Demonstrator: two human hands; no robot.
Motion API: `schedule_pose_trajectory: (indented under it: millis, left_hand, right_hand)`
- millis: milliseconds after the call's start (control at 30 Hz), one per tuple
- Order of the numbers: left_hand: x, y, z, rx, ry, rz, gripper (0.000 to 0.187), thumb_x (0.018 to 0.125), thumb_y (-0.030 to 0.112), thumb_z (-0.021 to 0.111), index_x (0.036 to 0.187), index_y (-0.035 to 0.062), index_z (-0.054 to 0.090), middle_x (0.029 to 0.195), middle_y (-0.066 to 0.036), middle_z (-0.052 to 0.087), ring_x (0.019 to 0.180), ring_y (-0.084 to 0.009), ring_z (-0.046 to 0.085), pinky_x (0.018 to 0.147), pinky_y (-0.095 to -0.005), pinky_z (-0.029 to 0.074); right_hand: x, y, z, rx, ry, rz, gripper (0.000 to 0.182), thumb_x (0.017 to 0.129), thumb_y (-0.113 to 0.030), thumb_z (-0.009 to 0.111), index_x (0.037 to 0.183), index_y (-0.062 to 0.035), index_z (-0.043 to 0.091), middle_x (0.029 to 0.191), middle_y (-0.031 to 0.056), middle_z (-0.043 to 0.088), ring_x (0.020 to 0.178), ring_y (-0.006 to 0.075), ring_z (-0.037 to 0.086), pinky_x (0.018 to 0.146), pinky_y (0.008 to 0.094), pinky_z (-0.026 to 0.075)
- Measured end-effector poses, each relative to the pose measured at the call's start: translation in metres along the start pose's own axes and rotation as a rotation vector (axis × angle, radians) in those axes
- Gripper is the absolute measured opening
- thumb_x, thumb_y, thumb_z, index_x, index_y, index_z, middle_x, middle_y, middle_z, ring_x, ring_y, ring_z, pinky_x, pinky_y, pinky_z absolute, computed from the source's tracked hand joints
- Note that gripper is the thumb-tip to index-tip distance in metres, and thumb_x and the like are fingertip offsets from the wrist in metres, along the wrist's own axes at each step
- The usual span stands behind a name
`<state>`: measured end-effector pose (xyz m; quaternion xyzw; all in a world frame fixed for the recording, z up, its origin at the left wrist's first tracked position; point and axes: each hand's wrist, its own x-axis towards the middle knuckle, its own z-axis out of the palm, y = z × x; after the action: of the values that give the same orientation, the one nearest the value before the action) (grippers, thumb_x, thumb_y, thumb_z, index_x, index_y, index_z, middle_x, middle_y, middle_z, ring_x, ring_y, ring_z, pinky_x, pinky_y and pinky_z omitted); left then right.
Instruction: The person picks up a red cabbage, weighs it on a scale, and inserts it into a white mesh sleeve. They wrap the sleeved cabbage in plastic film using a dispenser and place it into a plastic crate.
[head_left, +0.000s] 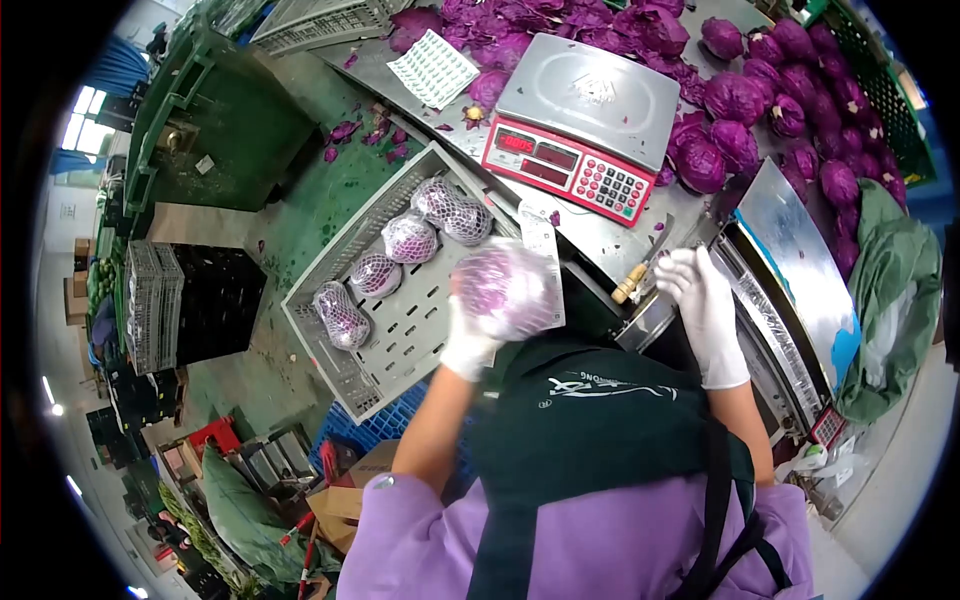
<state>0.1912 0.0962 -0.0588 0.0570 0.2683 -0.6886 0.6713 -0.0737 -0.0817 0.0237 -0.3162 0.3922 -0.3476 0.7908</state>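
Note:
My left hand (468,343), in a white glove, grips a purple cabbage (505,288) that is smeared by motion and has a whitish covering. It hangs over the right edge of a grey plastic crate (400,355). Inside the crate lie several purple cabbages (410,238) in white foam netting. My right hand (700,300), also gloved, is raised beside a metal wrapping machine (775,325), fingers stretched out and holding nothing. Just left of it, a knife with a wooden handle (628,284) lies at the table's edge.
A red-and-silver digital scale (585,115) stands on the metal table, with a sheet of labels (433,69) to its left. Unwrapped purple cabbages (735,98) and loose leaves pile up behind it. A green bin (215,125) and stacked crates (190,305) stand on the floor at left.

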Motion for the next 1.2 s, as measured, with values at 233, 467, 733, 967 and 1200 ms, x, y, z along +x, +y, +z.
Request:
schedule_pose_trajectory:
  millis: [233, 467, 733, 967, 1200]
  left_hand:
    - [-0.048, 0.168, -0.142, 0.588, 0.599, 0.779, 0.075, 0.082, 0.069, 0.058, 0.131, 0.0116, 0.053, 0.127, -0.009, 0.059, 0.112, -0.028, 0.06, 0.091, -0.0492, 0.053]
    - [0.064, 0.183, -0.197, 0.518, 0.987, 1.094, 0.084, 0.076, 0.059, 0.074, 0.132, 0.003, 0.045, 0.131, -0.015, 0.052, 0.109, -0.0296, 0.058, 0.082, -0.0512, 0.053]
    - [0.09, 0.197, -0.179, 0.767, 0.935, 0.478, 0.099, 0.077, 0.09, 0.03, 0.149, 0.0209, 0.031, 0.148, -0.006, 0.042, 0.129, -0.0354, 0.046, 0.103, -0.0611, 0.034]
    - [0.105, 0.142, -0.07, 1.381, 1.607, 1.056, 0.071, 0.092, 0.05, 0.057, 0.138, -0.0018, 0.042, 0.134, -0.027, 0.049, 0.121, -0.042, 0.05, 0.104, -0.0546, 0.039]
    - [0.209, -0.047, 0.13, 1.97, 0.05, 1.695, 0.062, 0.089, 0.013, 0.066, 0.14, -0.0044, 0.035, 0.141, -0.023, 0.04, 0.131, -0.0335, 0.039, 0.112, -0.0448, 0.029]
  right_hand:
    - [-0.011, 0.009, -0.028, -0.129, 0.2, 0.045, 0.035, 0.101, -0.031, 0.051, 0.104, 0.0015, 0.063, 0.094, 0.0121, 0.07, 0.085, 0.018, 0.067, 0.078, 0.0293, 0.053]
    - [-0.029, 0.009, -0.014, -0.178, 0.244, 0.02, 0.033, 0.102, -0.029, 0.049, 0.102, 0.0006, 0.064, 0.092, 0.0112, 0.07, 0.082, 0.0175, 0.067, 0.076, 0.0287, 0.052]
    - [-0.035, 0.009, -0.017, -0.258, 0.309, -0.022, 0.032, 0.102, -0.027, 0.05, 0.101, 0.0018, 0.064, 0.094, 0.0136, 0.071, 0.083, 0.018, 0.068, 0.076, 0.029, 0.053]
    - [-0.049, 0.006, -0.043, -0.332, 0.31, -0.096, 0.033, 0.102, -0.026, 0.046, 0.104, 0.0007, 0.065, 0.095, 0.0109, 0.072, 0.086, 0.0168, 0.068, 0.079, 0.0293, 0.051]
    - [-0.081, -0.017, -0.064, -0.42, 0.407, -0.158, 0.028, 0.099, -0.017, 0.049, 0.099, 0.0027, 0.068, 0.091, 0.0089, 0.072, 0.084, 0.0136, 0.066, 0.081, 0.0276, 0.05]
